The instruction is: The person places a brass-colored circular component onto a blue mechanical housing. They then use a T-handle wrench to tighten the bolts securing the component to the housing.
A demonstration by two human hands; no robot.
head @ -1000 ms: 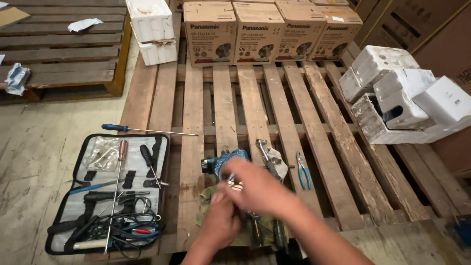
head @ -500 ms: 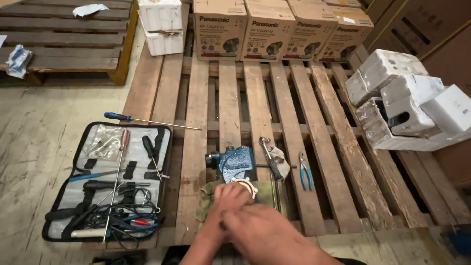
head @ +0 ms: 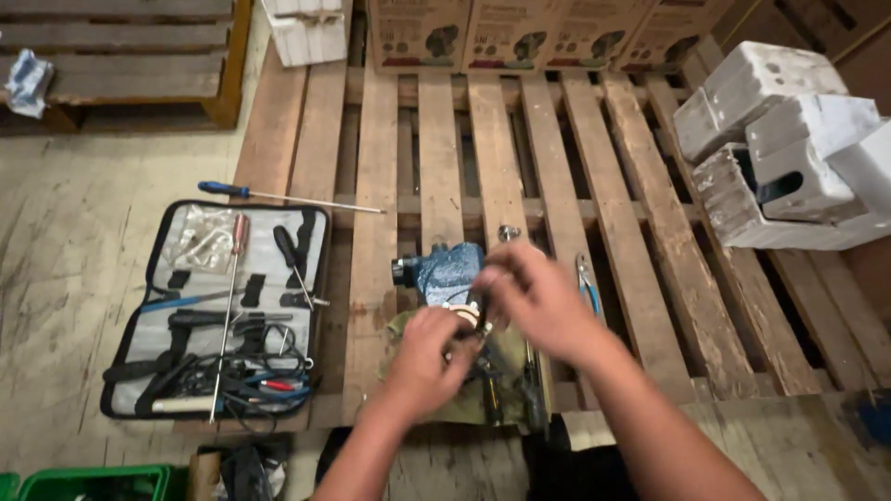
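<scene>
Both hands busy on a small round part [head: 467, 314], metal with a pale ring, held just over the green cloth [head: 401, 334] on the pallet [head: 436, 139]. Left hand [head: 422, 357] is closed around its lower side; right hand [head: 534, 295] pinches it from above. Motion blur, so the exact finger grip is unclear.

Progress, as a judgement: mid-assembly or mid-disassembly. The part isn't set down, and more dark parts [head: 506, 385] lie loose on the cloth below it. The blue tool body [head: 450, 269] sits just behind the hands, untouched. Blue-handled pliers [head: 587, 283] lie just right of them, unused.

Tool case [head: 218, 315] lies open on the left, tools mostly in their slots; a long screwdriver [head: 278, 196] lies out above it.

Versus 0.5 s ago: the right hand has lifted off the left and moved up and right, the part now shows between them, and the camera has tilted lower.
</scene>
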